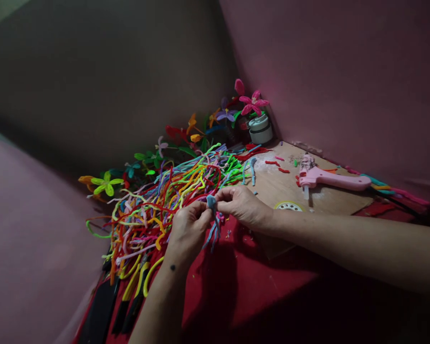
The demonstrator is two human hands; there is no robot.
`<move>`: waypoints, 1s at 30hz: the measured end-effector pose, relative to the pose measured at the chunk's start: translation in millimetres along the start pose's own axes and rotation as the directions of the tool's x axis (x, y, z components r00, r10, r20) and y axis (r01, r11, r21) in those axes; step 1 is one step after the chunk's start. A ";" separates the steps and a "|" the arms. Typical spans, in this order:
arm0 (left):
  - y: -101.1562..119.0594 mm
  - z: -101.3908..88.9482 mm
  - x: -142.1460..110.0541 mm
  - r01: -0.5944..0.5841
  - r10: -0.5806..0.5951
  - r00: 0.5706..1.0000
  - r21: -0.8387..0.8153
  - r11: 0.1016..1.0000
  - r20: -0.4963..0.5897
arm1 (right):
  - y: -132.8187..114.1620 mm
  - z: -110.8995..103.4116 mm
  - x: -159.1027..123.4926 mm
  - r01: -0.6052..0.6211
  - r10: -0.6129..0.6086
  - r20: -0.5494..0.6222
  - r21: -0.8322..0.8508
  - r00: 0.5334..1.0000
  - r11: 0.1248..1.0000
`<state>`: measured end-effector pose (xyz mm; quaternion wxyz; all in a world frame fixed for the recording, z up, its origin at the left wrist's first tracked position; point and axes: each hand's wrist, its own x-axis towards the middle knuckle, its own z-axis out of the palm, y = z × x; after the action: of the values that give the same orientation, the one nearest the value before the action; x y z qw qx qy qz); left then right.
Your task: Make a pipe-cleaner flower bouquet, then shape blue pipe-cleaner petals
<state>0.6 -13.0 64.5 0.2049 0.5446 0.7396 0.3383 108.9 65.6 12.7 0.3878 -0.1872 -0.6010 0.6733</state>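
Between the fingertips of my two hands is a small bundle of blue pipe cleaners (211, 201), bent into a rounded loop at the top with loose ends hanging below. My left hand (190, 224) pinches it from the left. From the right, the thumb and forefinger of my right hand (241, 205) close on it too. Just behind and to the left lies a big heap of pipe cleaners (186, 181) in many colours. A small pink piece (220, 216) shows right under my fingers, partly hidden.
A pink hot glue gun (337, 179) lies on a wooden board (268, 174) at right, near a yellow-rimmed disc (288, 206). Yellow-and-black pliers (132, 291) and a black flat object (99, 313) lie front left. Pipe-cleaner flowers (107, 183) and a white-grey container (260, 130) stand behind.
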 end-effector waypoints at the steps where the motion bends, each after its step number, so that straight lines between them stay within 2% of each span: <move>1: -1.1 0.0 -0.1 -0.006 0.006 1.000 0.019 1.000 -0.007 | 0.8 0.1 -0.1 0.002 -0.002 0.007 0.008 1.000 1.000; 6: -5.9 -2.0 0.0 -0.028 0.030 0.999 0.062 0.998 -0.028 | 3.9 0.9 0.0 -0.003 0.003 0.014 0.024 1.000 1.000; 13: -4.7 -10.2 -3.8 0.058 -0.057 0.998 -0.152 0.987 0.017 | 0.6 1.2 0.9 -0.008 0.009 -0.014 0.016 1.000 1.000; 17: -9.0 -11.5 -3.1 0.092 -0.107 0.994 -0.264 0.960 -0.040 | -1.0 -0.7 1.4 -0.012 0.013 -0.005 0.080 1.000 0.997; 21: -12.7 -8.9 -0.4 0.105 -0.105 0.994 -0.330 0.938 0.017 | -1.2 -1.8 1.7 -0.045 0.040 0.030 0.178 0.999 0.983; 25: -13.6 -5.0 -0.3 0.090 -0.094 0.996 -0.311 0.946 0.003 | -2.5 -0.2 0.8 -0.061 0.051 0.052 0.216 0.997 0.975; 30: -15.7 1.5 -5.6 -0.025 0.003 0.992 -0.177 0.984 -0.123 | -5.6 2.7 -2.4 -0.074 0.070 0.024 0.259 0.997 0.963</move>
<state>-7.1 -20.6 51.8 0.2048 0.5076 0.7136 0.4373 110.2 61.9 18.1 0.3799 -0.1515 -0.5034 0.7611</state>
